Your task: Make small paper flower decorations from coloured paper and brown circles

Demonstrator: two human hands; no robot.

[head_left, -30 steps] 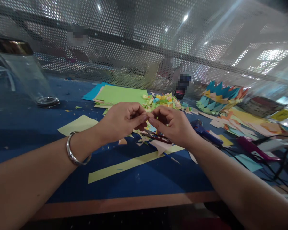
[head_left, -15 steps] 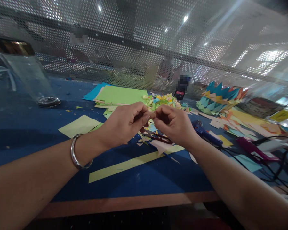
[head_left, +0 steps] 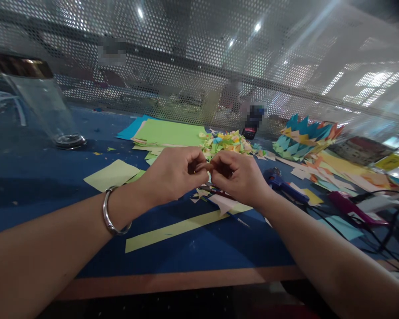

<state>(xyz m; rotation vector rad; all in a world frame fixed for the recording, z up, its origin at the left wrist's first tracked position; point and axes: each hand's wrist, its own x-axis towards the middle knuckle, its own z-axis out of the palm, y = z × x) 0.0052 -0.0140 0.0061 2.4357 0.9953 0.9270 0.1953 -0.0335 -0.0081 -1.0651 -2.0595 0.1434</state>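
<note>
Far left, a tall see-through glass bottle with a brown metallic cap (head_left: 51,106) stands on the blue tabletop (head_left: 213,257), well apart from the hands. Next, a pale yellow-green paper square (head_left: 111,173) lies flat near the silver metal bangle (head_left: 106,212) on the left wrist. Left hand (head_left: 174,173): fingers curled in, thumb and forefinger drawn nearly together. Behind it, a flat stack of bright green paper sheets (head_left: 169,132); in front, a long pale yellow-green paper strip (head_left: 173,231). Centre: dark red-handled scissors (head_left: 226,194), partly covered, and just beyond the fingertips a loose heap of small multicoloured paper pieces (head_left: 231,142). Right hand (head_left: 241,177): same curl, small gap at most, fingertips meeting the left's above the table. Can't tell whether a small bit is pinched there; fingers hide it. Just right, a blue plastic glue gun (head_left: 287,188), then a zigzag-edged blue, peach and green paper ring (head_left: 299,139). Risks, judged: anything tiny at the tips could crease under a hard pinch, or slip from a loose one and get lost in the heap; a dropped right wrist could bump the scissors or glue gun.
</note>
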